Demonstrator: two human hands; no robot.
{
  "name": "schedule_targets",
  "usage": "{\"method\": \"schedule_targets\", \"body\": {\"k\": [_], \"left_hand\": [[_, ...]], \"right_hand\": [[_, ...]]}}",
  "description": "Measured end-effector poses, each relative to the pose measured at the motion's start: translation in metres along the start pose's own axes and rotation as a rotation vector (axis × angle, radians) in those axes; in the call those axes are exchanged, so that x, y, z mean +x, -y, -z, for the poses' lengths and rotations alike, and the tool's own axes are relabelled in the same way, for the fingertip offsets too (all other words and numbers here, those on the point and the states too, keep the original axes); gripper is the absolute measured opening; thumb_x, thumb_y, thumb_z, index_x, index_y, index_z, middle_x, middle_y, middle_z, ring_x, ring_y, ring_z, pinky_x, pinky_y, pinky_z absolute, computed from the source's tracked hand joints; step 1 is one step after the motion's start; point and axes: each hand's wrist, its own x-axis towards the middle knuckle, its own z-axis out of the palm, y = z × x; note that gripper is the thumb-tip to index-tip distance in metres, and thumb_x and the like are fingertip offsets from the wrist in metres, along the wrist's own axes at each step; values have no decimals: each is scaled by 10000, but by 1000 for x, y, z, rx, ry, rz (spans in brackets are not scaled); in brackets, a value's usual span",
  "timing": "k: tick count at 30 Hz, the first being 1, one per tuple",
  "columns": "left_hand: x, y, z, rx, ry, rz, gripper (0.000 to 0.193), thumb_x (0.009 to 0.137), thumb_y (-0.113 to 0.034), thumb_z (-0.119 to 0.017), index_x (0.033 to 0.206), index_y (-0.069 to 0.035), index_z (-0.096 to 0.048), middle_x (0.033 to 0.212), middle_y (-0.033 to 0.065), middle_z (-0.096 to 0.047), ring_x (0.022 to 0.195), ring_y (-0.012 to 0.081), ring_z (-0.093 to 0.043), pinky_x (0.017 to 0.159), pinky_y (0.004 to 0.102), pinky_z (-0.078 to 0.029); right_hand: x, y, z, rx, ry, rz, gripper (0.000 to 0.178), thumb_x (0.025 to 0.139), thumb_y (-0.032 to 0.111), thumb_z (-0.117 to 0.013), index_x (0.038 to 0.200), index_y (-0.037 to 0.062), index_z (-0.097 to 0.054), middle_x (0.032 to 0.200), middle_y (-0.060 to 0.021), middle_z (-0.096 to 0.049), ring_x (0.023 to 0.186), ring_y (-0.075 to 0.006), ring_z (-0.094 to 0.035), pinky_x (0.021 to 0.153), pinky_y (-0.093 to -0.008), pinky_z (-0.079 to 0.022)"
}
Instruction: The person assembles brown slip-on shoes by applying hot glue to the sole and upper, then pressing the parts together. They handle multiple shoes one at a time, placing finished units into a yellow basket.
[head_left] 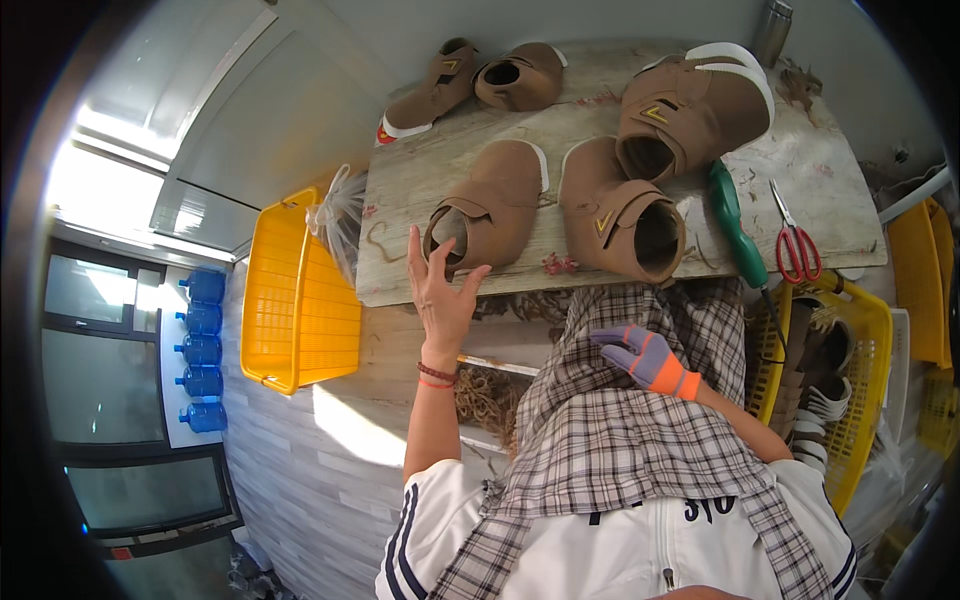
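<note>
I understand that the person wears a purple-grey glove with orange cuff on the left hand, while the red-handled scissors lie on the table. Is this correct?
Not quite: the head view shows the glove on the right hand, not the left hand. The red-handled scissors do lie on the table.

Through the head camera I see what looks like a small shoe workshop, arranged around a worn-looking worktable (405, 175) that bears several brown shoes (495, 195), some with white edging. Toward the table's right end I make out red-handled scissors (798, 252) and a green corded hand tool (738, 225), and just off its near right corner a yellow basket (870, 400) packed with shoes. Tan, stringy scraps (488, 402) are heaped below the table's near edge, while a yellow crate (328, 340) stands to its left.
</note>
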Motion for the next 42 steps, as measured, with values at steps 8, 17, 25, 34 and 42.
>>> {"method": "schedule_targets", "body": {"k": [8,17,25,34,42], "left_hand": [[42,32,-39,75,-195,147,264,820,-58,-677,1053,4,-569,1418,263,-359,1313,388,-366,1005,428,-372],[0,-164,-66,-331,225,-608,361,798,-78,-640,1122,56,-554,1136,200,-578,1046,341,-562,934,414,-438],[-17,-140,-63,5,336,-136,413,705,-214,-771,990,24,-592,840,120,-597,766,287,-549,730,372,-417],[-29,-72,-15,-842,258,557,201,810,-64,-718,976,34,-664,950,36,-672,845,108,-583,787,263,-460],[-43,-57,-1,-1477,-33,718,297,904,-88,-622,1180,18,-588,1141,74,-636,1030,182,-597,919,339,-474]], "right_hand": [[-14,-20,29,-222,-217,129,244,898,101,-610,1125,15,-638,1068,-111,-640,952,-211,-619,821,-293,-499],[-22,-23,63,-247,-533,176,232,885,37,-593,1110,7,-641,1050,-113,-645,969,-212,-609,850,-295,-475],[-21,16,117,-1037,-977,527,366,835,71,-662,1194,45,-601,1142,-116,-612,1031,-273,-589,862,-354,-478],[31,6,169,-1406,-934,-109,594,847,316,-640,1360,85,-451,1187,-129,-590,1018,-307,-574,845,-418,-486],[39,10,171,-1450,-890,-179,661,842,331,-642,1409,108,-383,1105,-129,-602,1017,-311,-569,856,-410,-485]]}}
